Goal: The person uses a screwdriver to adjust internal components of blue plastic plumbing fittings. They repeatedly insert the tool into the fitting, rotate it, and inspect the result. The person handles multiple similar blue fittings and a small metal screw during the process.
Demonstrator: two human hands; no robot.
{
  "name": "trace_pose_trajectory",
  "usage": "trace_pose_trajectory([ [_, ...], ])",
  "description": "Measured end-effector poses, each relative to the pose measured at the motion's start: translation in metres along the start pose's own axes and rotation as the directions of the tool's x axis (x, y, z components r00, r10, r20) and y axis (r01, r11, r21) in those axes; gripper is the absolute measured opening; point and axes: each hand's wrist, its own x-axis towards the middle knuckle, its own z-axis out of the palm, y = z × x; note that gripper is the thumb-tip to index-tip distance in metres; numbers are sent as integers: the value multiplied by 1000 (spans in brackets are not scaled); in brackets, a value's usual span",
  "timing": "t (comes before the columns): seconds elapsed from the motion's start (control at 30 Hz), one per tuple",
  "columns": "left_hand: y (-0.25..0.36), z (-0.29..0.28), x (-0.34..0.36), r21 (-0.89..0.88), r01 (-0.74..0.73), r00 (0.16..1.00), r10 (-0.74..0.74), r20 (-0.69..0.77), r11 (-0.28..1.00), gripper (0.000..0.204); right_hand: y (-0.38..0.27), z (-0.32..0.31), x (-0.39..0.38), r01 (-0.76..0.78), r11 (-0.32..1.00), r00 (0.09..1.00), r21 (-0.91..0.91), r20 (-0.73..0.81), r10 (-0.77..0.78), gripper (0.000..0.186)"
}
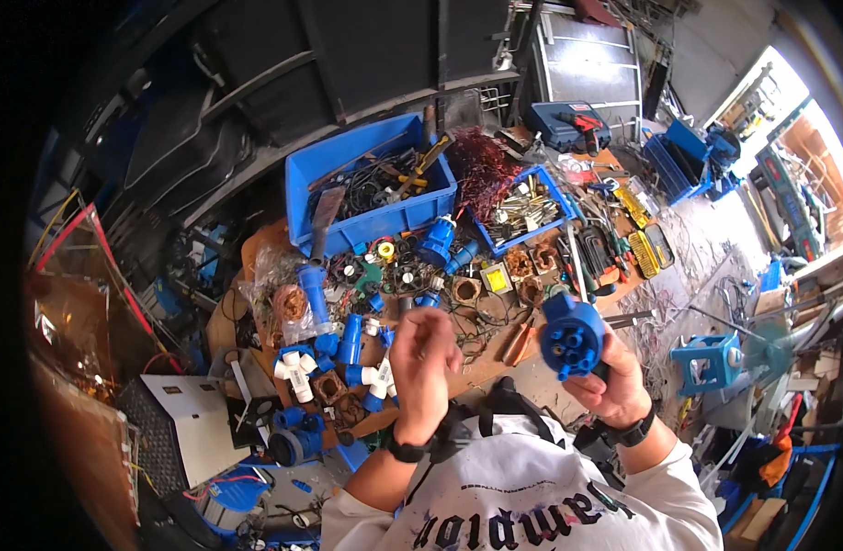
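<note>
My right hand [614, 384] is closed around a blue plastic industrial plug [571, 342]. Its round face, with several stubby posts, is turned toward me. Over the near edge of the workbench, my left hand [424, 358] is raised with its fingers curled together. Whether anything small sits in those fingers is hidden. Just left of it lie blue and white plastic connectors, among them a blue cylindrical sleeve [350, 340] and a white fitting [298, 375]. A pair of orange-handled pliers [519, 342] rests on the bench between my hands.
A large blue bin [302, 197] of cables and tools stands at the back. Beside it are tangled red wire [484, 165] and a blue tray [568, 209] of metal pieces. A yellow bit case [644, 254] lies to the right. A blue stool [706, 363] stands off the bench.
</note>
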Motion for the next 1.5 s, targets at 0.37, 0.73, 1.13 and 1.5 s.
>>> trace_pose_trajectory([
  [0.37,-271,-109,102,-498,663,647,-762,7,559,14,-73,-106,-123,419,905,835,-69,-361,-414,63],
  [0.73,-260,101,282,-394,749,574,-818,-17,533,108,-154,-178,-178,579,810,676,-97,-498,-543,52],
  [1.13,-229,66,156,37,548,837,-547,-37,836,31,-213,-193,-98,287,957,891,-46,-354,-284,59],
  [1.5,-60,74,6,456,-63,974,-46,224,888,54,-105,-112,-17,-242,965,962,-97,104,252,57],
])
